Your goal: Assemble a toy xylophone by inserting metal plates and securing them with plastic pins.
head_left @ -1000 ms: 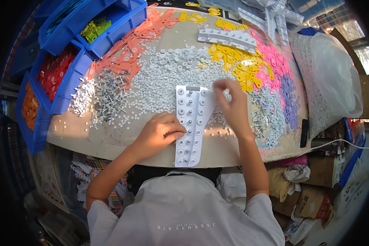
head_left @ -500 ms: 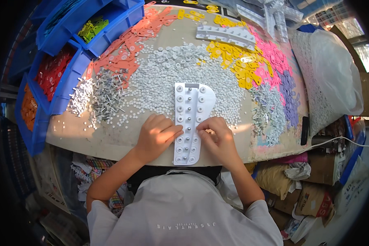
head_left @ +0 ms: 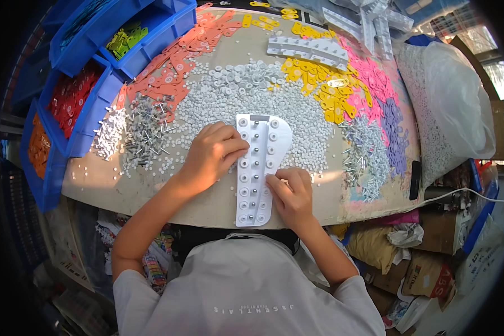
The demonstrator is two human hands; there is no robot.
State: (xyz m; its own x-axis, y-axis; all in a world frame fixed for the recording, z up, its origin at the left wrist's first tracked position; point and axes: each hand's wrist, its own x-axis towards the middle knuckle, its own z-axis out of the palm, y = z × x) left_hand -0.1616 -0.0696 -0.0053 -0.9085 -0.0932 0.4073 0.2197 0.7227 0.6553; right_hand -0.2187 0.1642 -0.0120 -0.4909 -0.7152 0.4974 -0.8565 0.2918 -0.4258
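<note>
Shirt, pale grey, sits at the near edge of the table. Board, white, lies lengthwise on the table, lower end by that edge; metallic studs run down its middle, white rings on both sides. Right hand: fingers curled, tips at the board's right edge below the bulge; cannot tell whether anything is held. Left hand, farther up: thumb and fingers drawn close together at the left edge, over the upper part of the left row; any small part between them is hidden.

Loose caps, white, spread about the board's upper half. Left of these, metal pins and white pins; at right, mixed pins. Beyond: purple tags, pink tags, yellow tags; coral tags at left. Blue bins flank the left side; clear bag at right. Second board, white, lies behind the yellow tags.
</note>
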